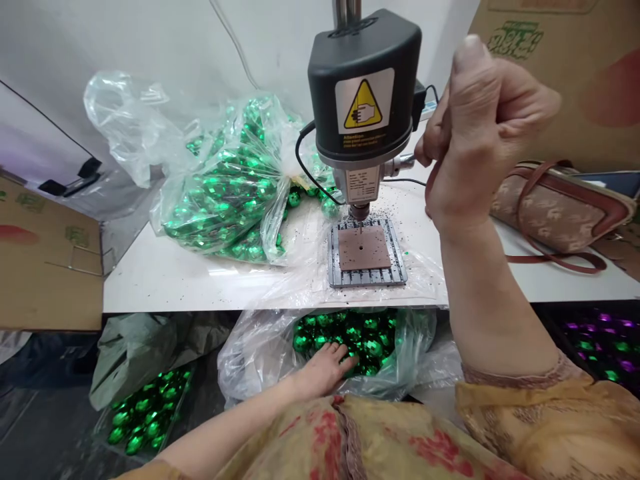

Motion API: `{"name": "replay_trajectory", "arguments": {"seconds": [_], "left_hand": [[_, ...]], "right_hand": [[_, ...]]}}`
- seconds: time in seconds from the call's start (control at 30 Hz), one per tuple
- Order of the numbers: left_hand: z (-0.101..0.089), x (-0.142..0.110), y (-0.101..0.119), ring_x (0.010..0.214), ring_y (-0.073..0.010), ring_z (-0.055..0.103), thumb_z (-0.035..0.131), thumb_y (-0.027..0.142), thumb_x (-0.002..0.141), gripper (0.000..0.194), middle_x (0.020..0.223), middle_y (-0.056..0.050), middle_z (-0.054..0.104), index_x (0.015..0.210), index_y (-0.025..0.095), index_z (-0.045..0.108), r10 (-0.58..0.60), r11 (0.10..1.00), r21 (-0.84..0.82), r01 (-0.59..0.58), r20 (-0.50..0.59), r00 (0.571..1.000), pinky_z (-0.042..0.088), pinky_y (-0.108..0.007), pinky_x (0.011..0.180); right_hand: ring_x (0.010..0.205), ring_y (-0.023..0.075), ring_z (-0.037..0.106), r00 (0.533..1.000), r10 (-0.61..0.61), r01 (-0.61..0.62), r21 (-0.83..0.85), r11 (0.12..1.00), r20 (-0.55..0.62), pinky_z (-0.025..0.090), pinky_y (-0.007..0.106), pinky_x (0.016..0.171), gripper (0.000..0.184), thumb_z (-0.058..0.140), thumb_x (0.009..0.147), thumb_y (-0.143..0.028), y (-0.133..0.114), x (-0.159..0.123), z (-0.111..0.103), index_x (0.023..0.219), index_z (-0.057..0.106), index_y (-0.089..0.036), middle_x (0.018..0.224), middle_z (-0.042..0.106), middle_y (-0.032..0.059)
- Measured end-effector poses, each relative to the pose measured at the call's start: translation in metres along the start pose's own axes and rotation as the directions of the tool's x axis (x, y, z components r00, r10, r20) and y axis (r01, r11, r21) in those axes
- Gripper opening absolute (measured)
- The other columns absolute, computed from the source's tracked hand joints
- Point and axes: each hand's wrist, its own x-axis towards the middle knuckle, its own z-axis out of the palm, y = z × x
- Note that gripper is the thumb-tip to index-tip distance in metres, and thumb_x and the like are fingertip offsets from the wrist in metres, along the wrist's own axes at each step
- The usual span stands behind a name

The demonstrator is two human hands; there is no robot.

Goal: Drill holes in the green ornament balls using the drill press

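A small bench drill press point(364, 100) stands on a white table point(200, 280), its bit just above a brown pad point(363, 248) on the slotted base. My right hand point(475, 127) is raised beside the machine, fingers wrapped round its side lever. My left hand point(327, 367) reaches down below the table edge into a clear plastic bag of shiny green balls point(370, 337), fingers resting among the balls; whether it holds one is hidden.
A large clear bag of green faceted balls point(225, 187) lies on the table left of the drill. Another bag of green balls point(145, 407) sits on the floor at left. A patterned handbag point(555, 207) lies at right, with cardboard boxes point(45, 267) on both sides.
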Motion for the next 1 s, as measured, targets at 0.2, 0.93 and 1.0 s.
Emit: {"name": "replay_trajectory", "arguments": {"seconds": [0.2,0.93,1.0], "left_hand": [[-0.032,-0.004,-0.004,0.106,-0.026,0.065,0.063,0.033,0.098,0.043,0.12,-0.012,0.068,0.139,0.023,0.056,0.159,0.987,0.005,-0.162,-0.248,0.956,0.054,-0.038,0.091],[-0.26,0.149,-0.244,0.139,-0.0417,0.05,0.062,0.008,0.088,0.041,0.144,-0.022,0.058,0.128,0.016,0.066,-0.667,0.728,-0.422,0.541,-0.618,0.415,0.039,-0.057,0.117],[-0.259,0.143,-0.241,0.142,-0.0409,0.047,0.067,0.006,0.083,0.044,0.147,-0.021,0.055,0.126,0.015,0.068,-0.643,0.75,-0.406,0.522,-0.631,0.434,0.037,-0.055,0.12]], "right_hand": [[0.038,0.0077,0.026,1.0,0.025,-0.025,-0.01,1.0,0.005,0.014,0.033,0.045,0.062,0.074,0.086,-0.055,0.002,-0.001,-0.003,0.05,0.037,-0.021,0.042,0.03,-0.0058],[0.041,0.0048,0.03,0.991,0.13,-0.129,-0.036,0.991,0.028,0.02,0.027,0.042,0.052,0.064,0.096,-0.026,-0.012,-0.007,-0.004,0.052,0.036,-0.017,0.045,0.032,-0.0053],[0.041,0.0046,0.03,0.992,0.125,-0.124,-0.04,0.991,0.022,0.019,0.027,0.042,0.051,0.063,0.096,-0.023,-0.012,-0.007,-0.004,0.053,0.037,-0.017,0.046,0.032,-0.0053]]}}
